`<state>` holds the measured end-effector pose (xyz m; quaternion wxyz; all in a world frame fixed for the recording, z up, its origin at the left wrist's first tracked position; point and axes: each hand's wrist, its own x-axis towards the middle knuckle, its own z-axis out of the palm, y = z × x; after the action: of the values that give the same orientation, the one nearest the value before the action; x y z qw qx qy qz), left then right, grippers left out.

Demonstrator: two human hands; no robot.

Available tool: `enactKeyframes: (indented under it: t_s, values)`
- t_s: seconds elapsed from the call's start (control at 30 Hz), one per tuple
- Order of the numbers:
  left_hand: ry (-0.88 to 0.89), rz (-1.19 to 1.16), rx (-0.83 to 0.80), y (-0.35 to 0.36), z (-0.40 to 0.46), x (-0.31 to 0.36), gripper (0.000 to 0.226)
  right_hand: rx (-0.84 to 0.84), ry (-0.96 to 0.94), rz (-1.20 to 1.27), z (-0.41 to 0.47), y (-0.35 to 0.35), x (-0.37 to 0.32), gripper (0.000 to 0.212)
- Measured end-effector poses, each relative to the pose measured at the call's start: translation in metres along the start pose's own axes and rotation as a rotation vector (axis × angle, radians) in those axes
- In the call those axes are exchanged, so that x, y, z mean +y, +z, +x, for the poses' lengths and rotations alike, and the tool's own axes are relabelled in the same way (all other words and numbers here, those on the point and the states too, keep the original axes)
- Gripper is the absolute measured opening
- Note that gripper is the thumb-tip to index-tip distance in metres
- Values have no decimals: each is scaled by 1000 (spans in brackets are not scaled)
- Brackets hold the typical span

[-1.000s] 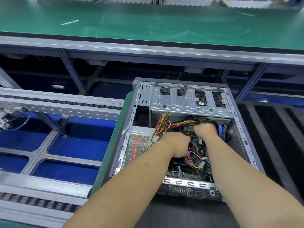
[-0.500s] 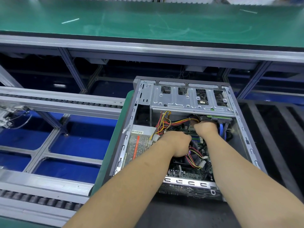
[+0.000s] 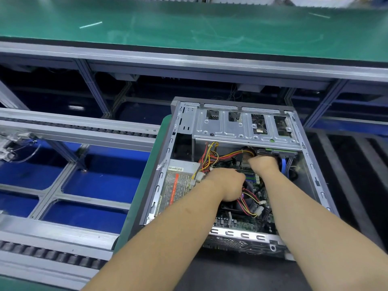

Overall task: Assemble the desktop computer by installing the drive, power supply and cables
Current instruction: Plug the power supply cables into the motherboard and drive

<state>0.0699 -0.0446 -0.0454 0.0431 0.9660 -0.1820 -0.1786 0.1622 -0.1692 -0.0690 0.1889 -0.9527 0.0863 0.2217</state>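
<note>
An open grey computer case [image 3: 315,181] lies on its side in front of me. A power supply [image 3: 178,185] with a red-striped label sits in its left part. Red, yellow and black power cables [image 3: 226,155] run from it over the motherboard [image 3: 241,223]. My left hand [image 3: 227,185] is curled over the cable bundle above the board's middle, its fingers hidden. My right hand [image 3: 264,163] reaches under the metal drive cage [image 3: 241,131], curled at a cable end by the drive's edge [image 3: 281,152]; its fingertips are hidden. Blue data cables [image 3: 283,164] hang just right of it.
The case rests partly on a green mat [image 3: 147,185] and a black ribbed surface [image 3: 357,175]. Roller conveyor rails [image 3: 63,131] with blue floor beneath lie to the left. A long green bench [image 3: 189,28] runs across the back.
My right hand has pushed slightly further up under the drive cage. The left hand has stayed on the cables.
</note>
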Motion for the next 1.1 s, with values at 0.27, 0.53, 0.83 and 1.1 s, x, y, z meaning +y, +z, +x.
enactKeyframes:
  t_s: [0.27, 0.53, 0.83, 1.1]
  values:
    - [-11, -21, -30, -3, 1, 2, 32, 40, -8, 26, 0, 2, -3, 41]
    - [-3, -24, -25, -2, 2, 1, 29, -5, 14, 36, 6, 2, 3, 40]
    - [-16, -43, -25, -2, 5, -1, 30, -14, 33, 102, 19, 7, 11, 38]
    - [-26, -51, -35, 1, 5, -2, 29, 19, -18, 183, 14, 9, 13, 44]
